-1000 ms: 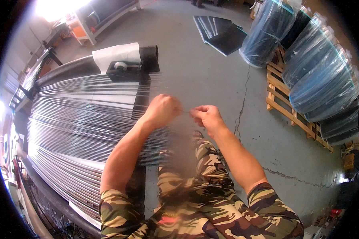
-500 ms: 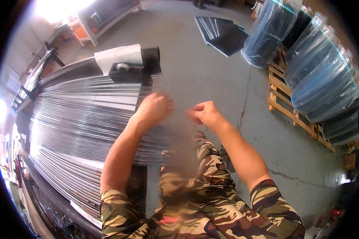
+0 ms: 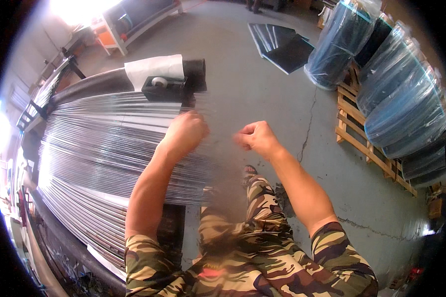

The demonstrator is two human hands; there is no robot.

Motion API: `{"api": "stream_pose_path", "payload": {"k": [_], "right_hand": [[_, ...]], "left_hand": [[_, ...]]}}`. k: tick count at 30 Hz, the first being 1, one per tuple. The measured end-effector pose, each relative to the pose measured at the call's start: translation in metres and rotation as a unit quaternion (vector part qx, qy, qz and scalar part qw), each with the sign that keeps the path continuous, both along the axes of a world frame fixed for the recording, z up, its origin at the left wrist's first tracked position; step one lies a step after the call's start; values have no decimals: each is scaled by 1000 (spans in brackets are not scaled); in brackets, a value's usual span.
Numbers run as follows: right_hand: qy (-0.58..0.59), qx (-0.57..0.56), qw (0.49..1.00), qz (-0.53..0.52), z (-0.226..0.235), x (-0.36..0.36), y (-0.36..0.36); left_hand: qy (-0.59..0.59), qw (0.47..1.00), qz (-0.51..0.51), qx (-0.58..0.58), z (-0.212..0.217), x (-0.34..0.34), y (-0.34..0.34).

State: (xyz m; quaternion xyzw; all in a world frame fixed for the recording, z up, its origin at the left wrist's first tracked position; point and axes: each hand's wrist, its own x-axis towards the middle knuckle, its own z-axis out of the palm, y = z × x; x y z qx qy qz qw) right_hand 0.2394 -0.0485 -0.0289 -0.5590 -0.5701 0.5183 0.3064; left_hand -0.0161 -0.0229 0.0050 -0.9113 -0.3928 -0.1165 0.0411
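Note:
Many thin, shiny dark strands (image 3: 99,136) stretch side by side across the machine on my left. Their free ends blur out near the middle of the view. My left hand (image 3: 186,132) is over the upper part of these ends, fingers curled closed; what lies between them is hidden. To its right, above the floor, my right hand (image 3: 259,140) makes a pinch with blurred fingertips. Whether a strand runs between the two hands cannot be made out. A black tape dispenser (image 3: 167,90) with a white roll sits beyond my left hand.
A black roller (image 3: 91,86) with white sheet (image 3: 153,68) over it borders the strands. Dark flat panels (image 3: 285,49) lie on the grey floor ahead. At right, plastic-wrapped rolls (image 3: 339,42) stand by and on a wooden pallet (image 3: 349,126).
The surroundings have shifted slightly within the view. My left hand is a little farther left and the gap between my hands is slightly wider; both keep their closed shape.

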Motion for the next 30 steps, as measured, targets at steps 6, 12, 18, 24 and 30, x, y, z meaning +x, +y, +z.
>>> {"api": "stream_pose_path", "payload": {"k": [6, 12, 18, 24, 30], "right_hand": [[-7, -9, 1000, -12, 6, -9, 4], [-174, 89, 981, -6, 28, -23, 1], [-228, 170, 931, 231, 33, -92, 2], [-292, 222, 880, 302, 5, -109, -50], [-207, 165, 912, 313, 22, -91, -34]], "left_hand": [[-18, 993, 114, 7, 6, -6, 4], [-168, 949, 266, 4, 10, -31, 15], [-205, 958, 198, -14, -3, -54, 26], [-218, 945, 232, 70, -11, -55, 30], [-200, 945, 254, 47, -9, -67, 30]]}}
